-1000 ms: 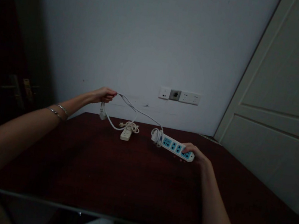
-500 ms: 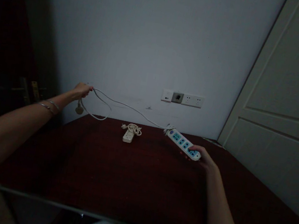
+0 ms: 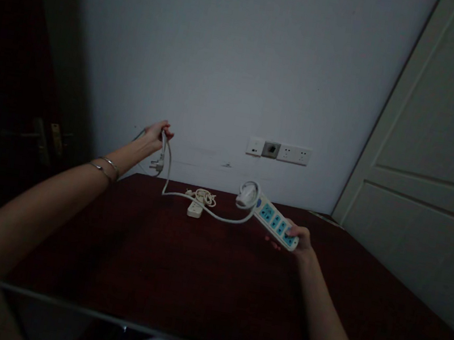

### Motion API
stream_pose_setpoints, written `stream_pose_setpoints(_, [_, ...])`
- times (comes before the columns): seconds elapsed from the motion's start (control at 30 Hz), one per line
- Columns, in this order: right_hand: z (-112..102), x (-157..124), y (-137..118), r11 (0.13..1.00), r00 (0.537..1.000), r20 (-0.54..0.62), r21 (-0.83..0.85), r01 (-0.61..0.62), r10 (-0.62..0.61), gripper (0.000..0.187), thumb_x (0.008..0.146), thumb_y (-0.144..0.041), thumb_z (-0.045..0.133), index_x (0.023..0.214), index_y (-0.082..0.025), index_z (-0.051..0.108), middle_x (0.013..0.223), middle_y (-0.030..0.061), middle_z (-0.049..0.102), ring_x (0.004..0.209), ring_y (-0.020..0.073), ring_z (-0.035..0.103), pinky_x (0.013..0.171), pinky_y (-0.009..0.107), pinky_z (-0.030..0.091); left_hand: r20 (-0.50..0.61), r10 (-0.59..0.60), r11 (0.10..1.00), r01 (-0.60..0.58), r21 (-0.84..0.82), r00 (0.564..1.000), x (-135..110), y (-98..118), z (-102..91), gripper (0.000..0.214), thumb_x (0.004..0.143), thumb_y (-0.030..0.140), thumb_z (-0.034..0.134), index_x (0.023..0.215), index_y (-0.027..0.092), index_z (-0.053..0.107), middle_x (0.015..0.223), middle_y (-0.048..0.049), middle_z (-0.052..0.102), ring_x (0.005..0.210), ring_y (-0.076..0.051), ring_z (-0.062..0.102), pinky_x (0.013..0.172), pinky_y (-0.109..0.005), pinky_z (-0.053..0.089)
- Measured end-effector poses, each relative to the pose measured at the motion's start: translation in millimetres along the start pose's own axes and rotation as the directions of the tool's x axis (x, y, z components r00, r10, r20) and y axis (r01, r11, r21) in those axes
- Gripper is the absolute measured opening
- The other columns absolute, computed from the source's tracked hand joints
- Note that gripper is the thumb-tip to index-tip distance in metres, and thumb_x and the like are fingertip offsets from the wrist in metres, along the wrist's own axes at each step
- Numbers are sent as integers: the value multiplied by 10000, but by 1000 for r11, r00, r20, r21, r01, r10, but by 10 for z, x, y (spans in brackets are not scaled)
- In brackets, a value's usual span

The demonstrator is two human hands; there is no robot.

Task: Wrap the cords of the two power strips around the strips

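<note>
My right hand (image 3: 298, 241) grips the near end of a white power strip with blue sockets (image 3: 275, 223), lifted above the dark red table (image 3: 194, 268). Its white cord (image 3: 199, 207) coils at the strip's far end and sags across to my left hand (image 3: 156, 131). That hand is raised near the wall and closed on the cord close to its plug (image 3: 159, 165), which dangles just below. Two thin bracelets (image 3: 103, 166) sit on my left wrist.
A second, smaller cream power strip with its cord bundled (image 3: 198, 200) lies at the table's far edge. Wall sockets (image 3: 279, 151) sit on the white wall behind. A white door (image 3: 438, 169) stands at right; a dark door with a handle (image 3: 39, 131) at left.
My left hand came back rightward and higher, so the stretched cord went slack and now sags. My right hand lifted the strip off the table, and the cord looped at its far end.
</note>
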State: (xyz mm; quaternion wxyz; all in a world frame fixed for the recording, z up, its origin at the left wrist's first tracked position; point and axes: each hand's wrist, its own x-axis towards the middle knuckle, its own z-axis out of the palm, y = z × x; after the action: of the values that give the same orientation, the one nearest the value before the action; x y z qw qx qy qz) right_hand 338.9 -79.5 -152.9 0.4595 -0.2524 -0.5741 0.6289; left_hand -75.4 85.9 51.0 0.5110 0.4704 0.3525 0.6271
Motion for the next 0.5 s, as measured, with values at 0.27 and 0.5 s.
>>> stream_pose_setpoints(0.27, [282,95,-44,982,974,-131,-9,187,-187,480,518,-250,497,972,-114,574,743,126,691,511,201,610,405,276,446,480,-80,982,-13,188,874,-612,-603,613,623,704,1,570,1265,234,429,1239,-142,558,875,-217,646,507,-192,455])
stream_pose_setpoints(0.5, [457,172,-48,963,920,-286,-63,260,-267,436,510,-275,501,912,-130,589,687,110,663,495,204,576,398,297,426,780,-516,854,138,502,354,-1149,-1032,739,1065,599,-2,573,1442,355,29,1429,-143,363,1135,-300,532,538,-239,539])
